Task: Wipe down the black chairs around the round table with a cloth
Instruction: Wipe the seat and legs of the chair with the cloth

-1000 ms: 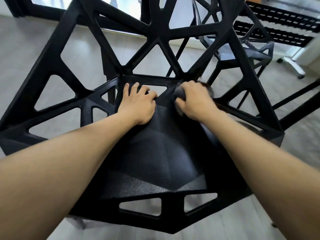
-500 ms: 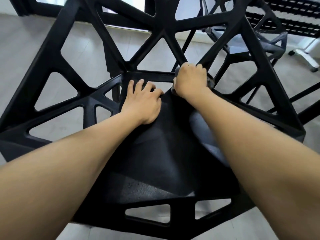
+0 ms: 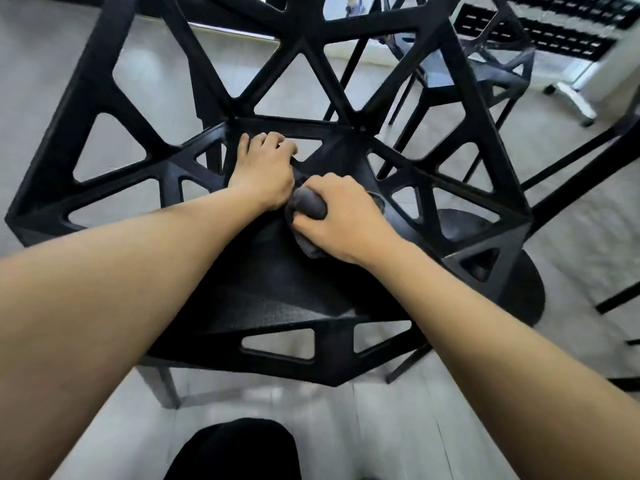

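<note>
A black chair (image 3: 263,306) with a lattice of triangular openings fills the view, seen from above its seat. My left hand (image 3: 265,169) rests at the back of the seat, its fingers curled over the bar where seat meets backrest. My right hand (image 3: 341,216) presses a bunched dark grey cloth (image 3: 306,204) onto the seat just right of the left hand. Most of the cloth is hidden under the palm.
A second black chair (image 3: 485,71) stands beyond the backrest at the upper right. A black round base (image 3: 526,292) and dark bars lie to the right. A white wheeled leg (image 3: 571,98) sits far right on the grey floor. My dark-clad knee (image 3: 235,452) shows at the bottom.
My right hand has drawn the cloth back from the seat's rear corner toward me, onto the seat surface beside the left hand. The left hand has stayed in place.
</note>
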The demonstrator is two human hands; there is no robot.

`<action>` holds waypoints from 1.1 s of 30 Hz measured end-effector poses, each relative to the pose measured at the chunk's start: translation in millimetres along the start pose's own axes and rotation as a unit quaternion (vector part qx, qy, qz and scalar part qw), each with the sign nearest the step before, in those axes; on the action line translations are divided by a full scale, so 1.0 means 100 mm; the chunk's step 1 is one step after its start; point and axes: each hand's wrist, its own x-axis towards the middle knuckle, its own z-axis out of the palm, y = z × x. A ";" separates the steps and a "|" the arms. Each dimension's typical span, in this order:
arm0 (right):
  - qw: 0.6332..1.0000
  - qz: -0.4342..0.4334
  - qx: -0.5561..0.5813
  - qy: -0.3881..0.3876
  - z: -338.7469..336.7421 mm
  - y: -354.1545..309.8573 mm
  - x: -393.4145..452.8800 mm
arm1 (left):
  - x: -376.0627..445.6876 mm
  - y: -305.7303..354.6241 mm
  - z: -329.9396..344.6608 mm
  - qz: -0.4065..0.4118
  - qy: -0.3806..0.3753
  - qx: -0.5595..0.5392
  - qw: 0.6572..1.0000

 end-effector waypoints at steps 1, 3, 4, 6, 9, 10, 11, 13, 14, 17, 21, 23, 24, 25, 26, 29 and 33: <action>1.000 -0.017 0.011 -0.011 -0.04 -0.07 -0.16 | -0.01 0.01 0.00 -0.004 0.013 0.004 1.000; 0.999 -0.039 0.016 -0.029 -0.15 -0.10 -0.41 | -0.06 0.05 -0.04 -0.012 0.034 0.041 0.998; 0.999 -0.031 0.011 -0.028 -0.22 -0.05 -0.50 | -0.09 0.08 -0.07 -0.010 0.038 0.063 0.997; 1.000 0.024 -0.006 0.006 -0.36 0.14 -0.64 | -0.20 0.12 -0.14 0.003 0.030 0.081 0.996; 0.994 0.094 -0.010 0.051 -0.50 0.38 -0.80 | -0.49 0.11 -0.28 0.014 -0.011 0.054 0.998; 0.993 0.103 0.002 0.063 -0.49 0.39 -0.83 | -0.63 0.09 -0.34 0.019 -0.027 0.039 0.999; 0.991 0.110 0.015 0.076 -0.47 0.35 -0.86 | -0.79 0.07 -0.41 0.024 -0.040 0.020 0.999; 0.986 0.131 0.036 0.099 -0.40 0.16 -0.91 | -1.14 0.00 -0.56 0.032 -0.057 -0.022 0.998; 0.985 0.133 0.044 0.102 -0.36 0.02 -0.96 | -1.32 -0.04 -0.63 0.032 -0.058 -0.035 0.997; 0.985 0.099 0.064 0.124 -0.14 -0.48 -1.12 | -1.77 -0.12 -0.85 -0.002 -0.034 -0.079 0.996; 0.986 0.052 0.049 0.154 0.34 -1.21 -1.18 | -2.15 -0.12 -0.99 -0.059 0.047 -0.177 0.981; 0.988 0.020 0.037 0.148 0.49 -1.43 -1.16 | -2.21 -0.15 -0.98 -0.054 0.057 -0.194 0.978; 0.989 0.001 0.036 0.146 0.51 -1.45 -1.16 | -2.22 -0.17 -0.96 -0.045 0.055 -0.192 0.979; 0.989 -0.017 0.033 0.146 0.49 -1.37 -1.19 | -2.22 -0.18 -0.93 -0.037 0.052 -0.185 0.981; 0.988 -0.028 0.028 0.148 0.42 -1.25 -1.24 | -2.23 -0.18 -0.90 -0.032 0.050 -0.165 0.984; 0.978 0.044 0.022 0.201 0.12 -0.59 -1.52 | -2.27 -0.13 -0.83 -0.013 0.044 -0.076 0.996; 0.917 0.251 0.007 0.310 -0.24 0.17 -1.76 | -2.27 -0.03 -0.80 -0.031 0.046 -0.042 0.998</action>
